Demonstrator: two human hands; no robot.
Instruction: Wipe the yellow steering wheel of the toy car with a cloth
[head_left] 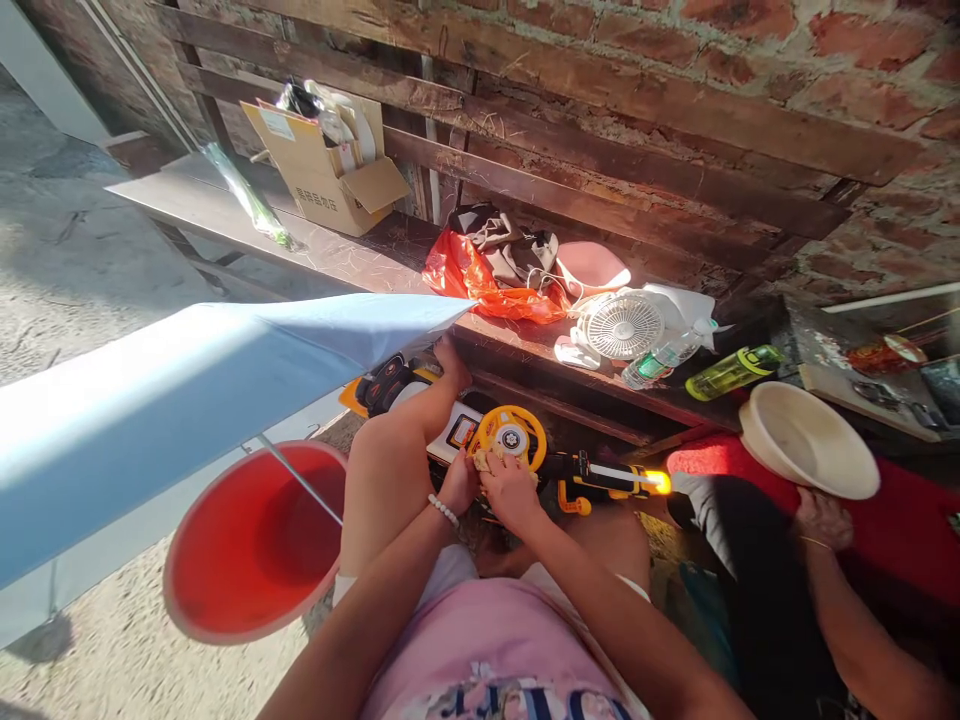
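Note:
A yellow, black and white toy gun [517, 450] with a round drum lies across my knees, its orange tip pointing right. My left hand [457, 485], a bead bracelet on its wrist, is closed against the toy's underside beside the drum. My right hand [510, 490] is closed on the drum's lower edge, fingers pinched round a small yellowish piece I cannot make out. My left knee [390, 460] is raised beside them.
A red basin [255, 540] stands on the ground at left under a blue canopy [187, 390]. The wooden bench [337, 255] holds a cardboard box [322, 170], orange bag [480, 280], white fan [622, 325] and bottles [731, 372]. Another person's hand [821, 520] holds a cream bowl [806, 440] at right.

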